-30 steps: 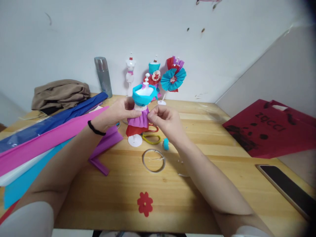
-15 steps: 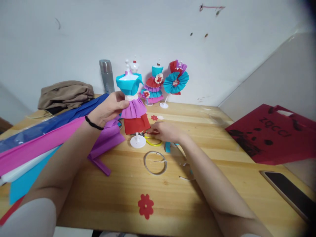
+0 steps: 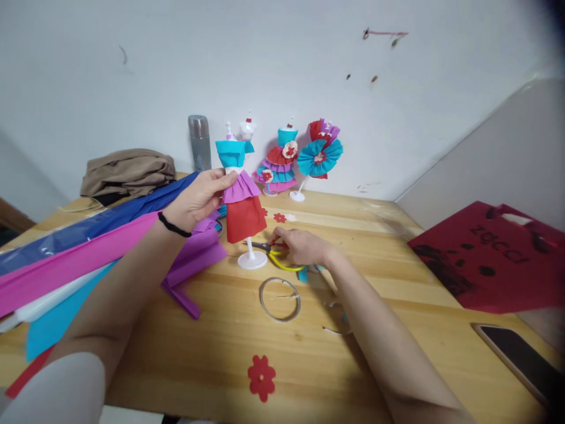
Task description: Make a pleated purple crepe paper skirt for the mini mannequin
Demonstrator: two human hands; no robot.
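Observation:
My left hand (image 3: 205, 194) grips a small white dress form (image 3: 250, 259) at the waist. The form wears a blue top (image 3: 231, 153), a purple ruffle (image 3: 241, 186) and a red skirt (image 3: 245, 219), and tilts slightly over its round base. Right of the base, my right hand (image 3: 300, 244) has its fingers closed on the red handle of the scissors (image 3: 285, 262), whose other handle is yellow. The blades point left, close behind the stand. A tape ring (image 3: 279, 299) lies in front, and a red paper flower (image 3: 261, 378) is near the table edge.
Dressed forms (image 3: 288, 138) stand at the wall beside a grey bottle (image 3: 199, 144). Colored paper sheets (image 3: 88, 256) and brown cloth (image 3: 128, 171) fill the left. A red bag (image 3: 489, 256) and a phone (image 3: 516, 359) are on the right. Paper scraps lie near my right forearm.
The held dress form has turned and leans a little more. My right hand has taken the scissors' handles slightly away from the skirt, so the blades show more. The view has shifted slightly.

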